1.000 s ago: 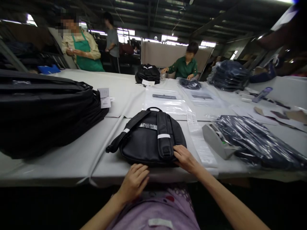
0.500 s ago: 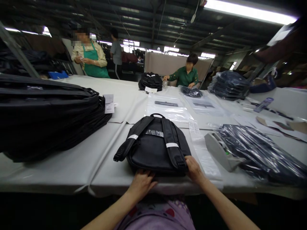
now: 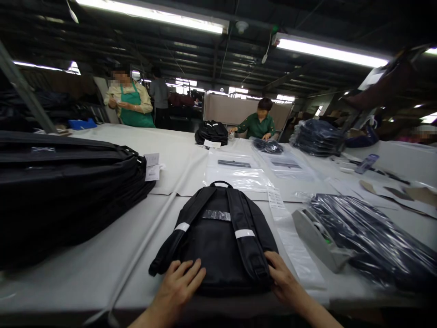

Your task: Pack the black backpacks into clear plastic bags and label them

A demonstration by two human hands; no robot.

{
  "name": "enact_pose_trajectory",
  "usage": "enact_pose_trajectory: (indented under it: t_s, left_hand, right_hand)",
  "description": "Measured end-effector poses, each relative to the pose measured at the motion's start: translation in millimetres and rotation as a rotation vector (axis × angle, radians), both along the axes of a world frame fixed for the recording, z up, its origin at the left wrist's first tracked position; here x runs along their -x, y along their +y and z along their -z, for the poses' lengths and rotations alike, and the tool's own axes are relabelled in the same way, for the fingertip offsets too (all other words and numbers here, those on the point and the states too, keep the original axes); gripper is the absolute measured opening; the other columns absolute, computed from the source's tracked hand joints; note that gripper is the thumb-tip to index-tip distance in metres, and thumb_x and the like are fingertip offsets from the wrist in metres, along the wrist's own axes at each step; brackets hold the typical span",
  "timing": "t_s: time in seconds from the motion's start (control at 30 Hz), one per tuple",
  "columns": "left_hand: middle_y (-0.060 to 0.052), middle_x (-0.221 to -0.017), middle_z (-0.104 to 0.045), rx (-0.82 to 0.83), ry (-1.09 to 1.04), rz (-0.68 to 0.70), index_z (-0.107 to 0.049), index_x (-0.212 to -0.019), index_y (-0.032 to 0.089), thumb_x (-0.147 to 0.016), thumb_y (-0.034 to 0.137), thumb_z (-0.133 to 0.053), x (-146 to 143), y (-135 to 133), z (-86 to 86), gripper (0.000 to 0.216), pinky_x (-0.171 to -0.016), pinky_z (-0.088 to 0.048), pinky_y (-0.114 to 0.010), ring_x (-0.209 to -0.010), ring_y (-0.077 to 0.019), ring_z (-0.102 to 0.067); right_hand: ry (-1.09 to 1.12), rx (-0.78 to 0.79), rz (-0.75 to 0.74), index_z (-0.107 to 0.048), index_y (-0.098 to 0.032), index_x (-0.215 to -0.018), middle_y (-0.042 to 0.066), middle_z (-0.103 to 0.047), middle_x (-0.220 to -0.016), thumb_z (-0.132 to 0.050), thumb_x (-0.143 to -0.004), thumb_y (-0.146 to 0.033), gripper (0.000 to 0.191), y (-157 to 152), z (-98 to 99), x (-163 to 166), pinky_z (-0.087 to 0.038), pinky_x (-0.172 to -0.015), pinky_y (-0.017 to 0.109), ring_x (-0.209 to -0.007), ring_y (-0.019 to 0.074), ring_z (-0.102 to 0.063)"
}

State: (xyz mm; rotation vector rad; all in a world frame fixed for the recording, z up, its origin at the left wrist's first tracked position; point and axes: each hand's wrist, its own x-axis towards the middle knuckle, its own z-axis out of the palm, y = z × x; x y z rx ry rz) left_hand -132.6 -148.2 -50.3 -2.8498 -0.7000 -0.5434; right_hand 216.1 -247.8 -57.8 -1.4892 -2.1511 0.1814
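A black backpack [image 3: 218,241] lies straps-up on the white table [image 3: 85,255], right in front of me. My left hand [image 3: 177,287] rests flat on its lower left corner with the fingers spread. At the lower right corner, by the end of the right shoulder strap [image 3: 251,248], my right hand [image 3: 283,280] curls over the bag's edge. A strip of clear tape [image 3: 216,215] crosses the bag between the straps.
A tall stack of black bags [image 3: 68,182] fills the left. Bagged backpacks [image 3: 368,237] and a grey tape dispenser [image 3: 316,239] lie on the right. Clear plastic bags [image 3: 239,171] lie beyond. Two people work at the table's far side, by another black bag [image 3: 211,132].
The camera has tilted up and the backpack sits nearer me. My left hand has come up from the table's edge onto the bag's lower left corner. My right hand stays at the lower right corner.
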Motion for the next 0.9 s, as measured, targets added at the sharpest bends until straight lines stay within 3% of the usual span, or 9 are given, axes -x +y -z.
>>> enact_pose_trajectory:
  t_s: [0.13,0.23,0.33,0.43,0.6,0.67,0.77,0.83,0.9]
  left_hand:
    - [-0.004,-0.118,-0.061,0.129,-0.234,0.009,-0.054,-0.12,0.029,-0.084,0.024,-0.054,21,-2,-25.9,0.036,-0.088,-0.039,-0.037,-0.101,-0.0234,-0.056]
    - [-0.01,-0.128,-0.053,0.46,-0.408,-0.352,-0.042,-0.133,0.027,-0.08,0.043,-0.058,40,23,-48.1,0.057,-0.088,-0.043,-0.039,-0.108,-0.0281,-0.053]
    - [-0.012,-0.108,-0.061,0.894,-0.451,-0.575,-0.043,-0.132,0.018,-0.076,0.053,-0.059,44,49,-54.2,0.068,-0.073,-0.049,-0.033,-0.088,-0.0257,-0.061]
    - [-0.003,-0.083,-0.062,1.112,-0.495,-0.588,-0.052,-0.123,0.02,-0.066,0.053,-0.069,36,62,-54.1,0.069,-0.067,-0.046,-0.026,-0.075,-0.0194,-0.059]
    - [0.002,-0.058,-0.055,1.62,-0.592,-0.652,-0.061,-0.077,0.014,-0.061,0.052,-0.074,23,74,-78.2,0.042,-0.044,-0.032,-0.018,-0.049,-0.0104,-0.049]
    - [0.001,-0.06,-0.057,1.681,-0.684,-0.544,-0.06,-0.07,0.013,-0.063,0.045,-0.075,13,79,-98.5,0.036,-0.047,-0.034,-0.017,-0.051,-0.0097,-0.05]
    - [-0.003,-0.073,-0.064,1.799,-0.836,-0.373,-0.063,-0.081,0.013,-0.068,0.038,-0.073,-13,82,-121.9,0.03,-0.057,-0.044,-0.021,-0.061,-0.013,-0.058]
    - [-0.006,-0.077,-0.066,1.827,-0.859,-0.343,-0.062,-0.083,0.013,-0.07,0.04,-0.07,-36,73,-119.6,0.031,-0.061,-0.048,-0.026,-0.065,-0.0165,-0.061]
    - [-0.008,-0.077,-0.067,1.777,-0.797,-0.36,-0.062,-0.082,0.012,-0.069,0.044,-0.068,-57,56,-100.4,0.035,-0.06,-0.05,-0.029,-0.066,-0.0194,-0.063]
  right_hand:
    - [0.262,0.249,0.237,-0.05,-0.022,-0.124,0.009,-0.055,-0.124,-0.041,-0.068,-0.013,0.057,-10,-13.7,-13,-0.037,-0.102,0.045,-0.118,0.0253,-0.048]
    - [0.481,0.317,0.543,-0.047,-0.021,-0.126,0.007,-0.066,-0.101,-0.036,-0.082,-0.03,0.047,6,-28.9,-12,-0.048,-0.089,0.041,-0.098,0.0237,-0.061]
    - [0.46,0.356,0.617,-0.045,-0.02,-0.127,0.004,-0.068,-0.082,-0.042,-0.082,-0.047,0.053,32,-36.9,6,-0.051,-0.075,0.038,-0.077,0.0238,-0.065]
    - [0.47,0.389,0.52,-0.042,-0.022,-0.129,0.001,-0.067,-0.074,-0.05,-0.077,-0.045,0.058,50,-33.7,26,-0.051,-0.064,0.036,-0.064,0.0224,-0.065]
    - [0.942,0.606,0.396,-0.038,-0.019,-0.131,0.004,-0.07,-0.078,-0.059,-0.069,-0.041,0.069,58,-31.6,36,-0.054,-0.065,0.036,-0.072,0.0233,-0.067]
    - [1.107,0.664,0.417,-0.037,-0.017,-0.13,0.003,-0.069,-0.074,-0.066,-0.064,-0.039,0.076,58,-38.8,35,-0.054,-0.066,0.036,-0.07,0.0232,-0.067]
    - [1.282,0.648,0.448,-0.04,-0.017,-0.127,0.003,-0.07,-0.073,-0.073,-0.06,-0.037,0.078,56,-51.9,34,-0.053,-0.068,0.036,-0.07,0.023,-0.067]
    - [1.355,0.597,0.457,-0.043,-0.016,-0.126,0.004,-0.07,-0.076,-0.073,-0.061,-0.037,0.075,53,-54.7,34,-0.054,-0.071,0.036,-0.073,0.0232,-0.067]
    - [1.323,0.545,0.456,-0.043,-0.016,-0.127,0.005,-0.07,-0.078,-0.068,-0.067,-0.041,0.069,48,-49.0,36,-0.054,-0.073,0.038,-0.074,0.0237,-0.068]
